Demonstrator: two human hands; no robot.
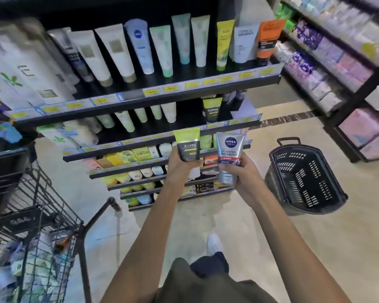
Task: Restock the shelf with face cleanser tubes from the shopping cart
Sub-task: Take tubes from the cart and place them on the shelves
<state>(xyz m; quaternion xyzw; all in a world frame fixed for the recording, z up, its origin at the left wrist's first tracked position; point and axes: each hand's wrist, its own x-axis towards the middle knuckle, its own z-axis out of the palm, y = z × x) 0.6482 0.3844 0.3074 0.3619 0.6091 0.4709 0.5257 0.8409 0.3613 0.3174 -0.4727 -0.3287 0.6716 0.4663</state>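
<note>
Left hand curled round a lime-and-grey tube, right hand gripping a silver Nivea Men tube just beside it at three o'clock (caps down, both upright). Dark shelf at twelve o'clock behind the tubes, wire shopping cart at eight o'clock, black basket on the floor at three o'clock.

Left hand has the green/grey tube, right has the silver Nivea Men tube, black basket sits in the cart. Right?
Not quite. In the head view the black basket stands on the floor, right of the person, not in the cart. Left hand grips the green/grey tube; right hand the Nivea tube.
</note>
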